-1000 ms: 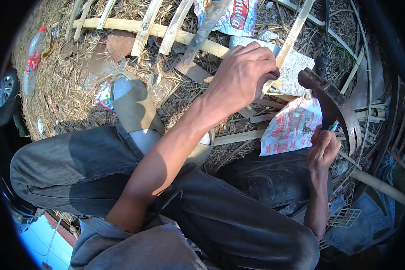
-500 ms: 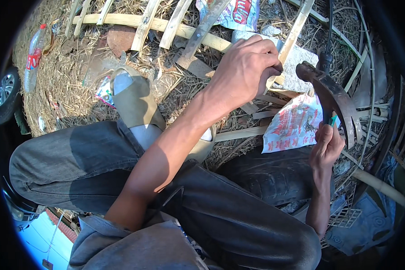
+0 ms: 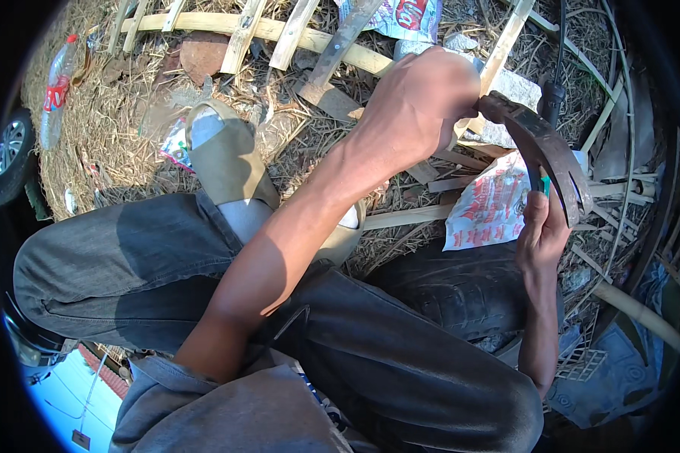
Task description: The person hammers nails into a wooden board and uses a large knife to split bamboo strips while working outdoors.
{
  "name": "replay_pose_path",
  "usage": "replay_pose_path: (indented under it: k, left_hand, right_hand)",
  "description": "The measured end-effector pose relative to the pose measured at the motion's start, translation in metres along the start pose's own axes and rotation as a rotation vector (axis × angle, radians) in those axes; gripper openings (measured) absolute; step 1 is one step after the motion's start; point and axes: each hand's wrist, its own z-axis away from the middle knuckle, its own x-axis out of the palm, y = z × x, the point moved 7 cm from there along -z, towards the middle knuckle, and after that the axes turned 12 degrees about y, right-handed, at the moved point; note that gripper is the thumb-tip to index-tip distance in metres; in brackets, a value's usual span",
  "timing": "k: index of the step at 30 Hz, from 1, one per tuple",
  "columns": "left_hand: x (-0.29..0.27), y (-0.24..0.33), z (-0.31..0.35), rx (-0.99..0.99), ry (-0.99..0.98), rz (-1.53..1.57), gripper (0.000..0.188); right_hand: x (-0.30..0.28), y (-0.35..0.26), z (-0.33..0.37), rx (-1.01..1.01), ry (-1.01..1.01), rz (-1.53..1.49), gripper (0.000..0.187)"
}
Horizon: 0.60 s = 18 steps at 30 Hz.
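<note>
My left hand [image 3: 423, 98] is closed over the spot where an upright bamboo slat [image 3: 506, 45] meets a long curved bamboo strip [image 3: 279, 32]. Its fingertips are hidden and smeared, so what they pinch cannot be made out. In my right hand [image 3: 544, 234] is a claw hammer [image 3: 540, 147], its handle mostly hidden by the grip and a bit of green showing at the top. The hammer's striking face is right beside my left fingers. Under the joint lies a pale stone block [image 3: 517, 90].
A printed plastic wrapper [image 3: 487, 204] lies by a black tire [image 3: 453, 291] near my leg. Dry straw and wood scraps cover the ground. A bottle [image 3: 57, 98] with a red cap is at far left, and a bamboo pole [image 3: 642, 317] at right.
The hammer in my right hand has moved left and slightly up, bringing its face up to my left fingers. My left hand has shifted slightly and stays at the joint.
</note>
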Motion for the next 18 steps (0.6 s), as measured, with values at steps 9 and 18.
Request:
replay_pose_path:
  k: [9, 18]
  left_hand:
    - [0.002, 0.001, 0.0, 0.021, -0.041, -0.001, 0.012]
    - [0.0, 0.001, 0.001, 0.053, 0.0, -0.035, 0.015]
  right_hand:
    - [-0.003, 0.011, 0.004, 0.168, -0.056, -0.011, 0.06]
    - [-0.003, 0.015, 0.007, 0.098, -0.046, 0.008, 0.058]
